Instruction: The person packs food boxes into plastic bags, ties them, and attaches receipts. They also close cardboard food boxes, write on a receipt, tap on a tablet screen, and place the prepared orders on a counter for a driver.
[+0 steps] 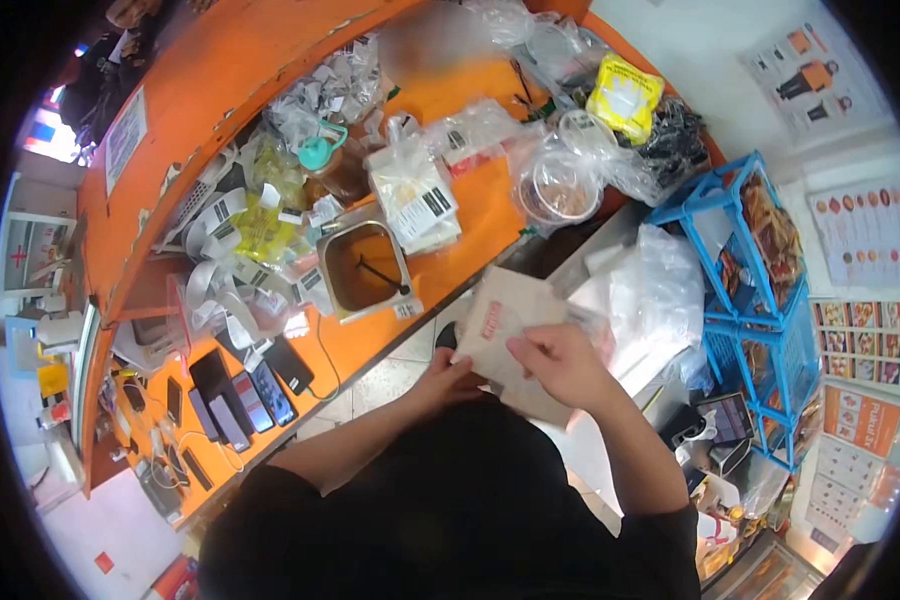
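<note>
A brown paper bag (505, 310) with a small red print is in front of my body, above the gap between the counter and the right-hand worktop. My left hand (446, 382) grips its lower left edge, with some fingers hidden. Across the bag's right side lies my right hand (567, 368), thumb stretched out and the other fingers curled against the paper. The bag looks flat, and its lower edge is partly covered by my right hand and my shirt.
An orange counter (490, 205) holds a metal container (365, 268), packed plastic bags (415, 205) and several phones (270, 392). On the right are clear plastic bags (650, 300) and stacked blue crates (760, 330). A yellow packet (625, 98) lies at the back.
</note>
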A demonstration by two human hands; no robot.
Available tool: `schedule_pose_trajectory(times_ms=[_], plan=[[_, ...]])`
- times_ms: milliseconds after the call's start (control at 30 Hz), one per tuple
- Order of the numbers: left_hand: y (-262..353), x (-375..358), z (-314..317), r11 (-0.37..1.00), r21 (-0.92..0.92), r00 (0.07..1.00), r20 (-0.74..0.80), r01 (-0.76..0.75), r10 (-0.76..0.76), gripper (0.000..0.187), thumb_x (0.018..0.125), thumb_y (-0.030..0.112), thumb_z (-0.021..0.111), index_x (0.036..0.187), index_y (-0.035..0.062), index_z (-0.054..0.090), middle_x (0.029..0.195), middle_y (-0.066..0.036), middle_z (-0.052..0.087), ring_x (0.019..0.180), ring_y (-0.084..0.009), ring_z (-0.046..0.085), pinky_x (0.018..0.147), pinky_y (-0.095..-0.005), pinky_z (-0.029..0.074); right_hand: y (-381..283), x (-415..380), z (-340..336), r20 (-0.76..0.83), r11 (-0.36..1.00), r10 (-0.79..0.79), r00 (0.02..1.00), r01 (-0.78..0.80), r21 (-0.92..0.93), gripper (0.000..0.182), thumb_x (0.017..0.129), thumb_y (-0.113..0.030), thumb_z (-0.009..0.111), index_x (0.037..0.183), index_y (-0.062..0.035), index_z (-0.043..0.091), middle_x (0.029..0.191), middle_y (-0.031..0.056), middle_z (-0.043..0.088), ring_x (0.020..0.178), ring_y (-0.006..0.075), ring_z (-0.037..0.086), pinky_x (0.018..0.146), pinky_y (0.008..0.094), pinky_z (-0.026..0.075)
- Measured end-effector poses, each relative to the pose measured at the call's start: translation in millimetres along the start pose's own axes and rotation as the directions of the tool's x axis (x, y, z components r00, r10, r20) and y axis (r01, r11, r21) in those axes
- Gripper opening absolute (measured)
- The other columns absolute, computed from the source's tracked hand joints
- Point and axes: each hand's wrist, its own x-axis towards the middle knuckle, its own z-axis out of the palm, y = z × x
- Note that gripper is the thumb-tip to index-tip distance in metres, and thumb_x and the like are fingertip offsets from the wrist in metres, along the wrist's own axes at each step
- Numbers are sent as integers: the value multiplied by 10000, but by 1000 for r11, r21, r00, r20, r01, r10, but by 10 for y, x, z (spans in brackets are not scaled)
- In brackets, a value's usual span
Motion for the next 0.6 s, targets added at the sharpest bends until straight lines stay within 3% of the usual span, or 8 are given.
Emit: schedule_pose_trajectory(times_ms=[67, 133, 167, 333, 367, 433, 500, 600], plan=[[130, 204, -81, 996, -63, 995, -84, -60, 54, 409, 1070, 334, 614, 1242, 101, 325, 1357, -178, 562, 1233, -264, 622, 1024, -417, 534, -28, 402, 82, -57, 1000, -26, 998, 26, 8, 401, 1053, -281, 614, 798, 23, 672, 647, 112, 629, 633, 144, 608, 621, 361, 485], [90, 662, -178, 794, -102, 791, -225, -599, 569, 369, 1067, 235, 617, 1236, 80, 328, 1395, -195, 528, 1362, -266, 529, 1128, -405, 455, 230, 892, 196, -290, 956, -14, 957, 98, 278, 392, 1077, -295, 574, 858, 6, 694, 757, 71, 690, 718, 131, 632, 682, 322, 504], [64, 897, -247, 773, 4, 751, -234, -634, 617, 461, 1042, 129, 631, 1358, 57, 304, 1506, -220, 422, 1476, -284, 396, 1234, -414, 313, 237, 1063, 235, -289, 959, -16, 957, 96, 265, 392, 1077, -295, 574, 858, 6, 694, 757, 71, 690, 718, 131, 632, 682, 322, 504], [95, 1312, 317, 698, 61, 676, -200, -713, 709, 838, 969, 52, 685, 1571, 55, 102, 1676, -170, 190, 1529, -289, 305, 1259, -446, 219, -193, 1830, 386, -230, 725, 32, 973, 136, 675, 371, 1116, -323, 492, 1050, 6, 648, 921, 63, 717, 916, 138, 669, 738, 298, 521], [113, 1487, 233, 736, 133, 711, -196, -663, 676, 815, 955, 87, 716, 1562, 42, 173, 1641, -164, 273, 1495, -280, 359, 1232, -442, 270, -206, 1960, 349, -229, 726, 33, 973, 135, 675, 371, 1116, -323, 492, 1050, 6, 648, 921, 63, 717, 916, 138, 669, 738, 298, 521], [396, 1673, 126, 767, 218, 751, -167, -604, 639, 797, 941, 121, 746, 1553, 29, 245, 1606, -159, 355, 1460, -272, 414, 1204, -438, 320, -200, 2145, 250, -90, 961, -126, 988, 144, 238, 325, 1103, -299, 509, 1143, -7, 646, 978, 105, 741, 971, 180, 707, 812, 338, 556], [770, 1666, 113, 503, 619, 541, -147, -603, 828, 727, 892, 209, 819, 1478, 12, 436, 1454, -165, 526, 1338, -268, 535, 1112, -443, 422, -145, 2004, 255, -226, 963, -223, 948, 250, 100, 302, 1086, -283, 530, 1165, -18, 652, 991, 131, 743, 968, 210, 714, 834, 364, 558], [1010, 1523, 261, 639, 373, 549, -327, -673, 769, 573, 902, 219, 791, 1372, -8, 552, 1295, -157, 626, 1200, -277, 609, 1004, -454, 492, 118, 1309, 177, -444, 986, -137, 885, 164, 22, 274, 1040, -235, 574, 1199, -31, 664, 1004, 200, 728, 935, 338, 721, 840, 447, 560]])
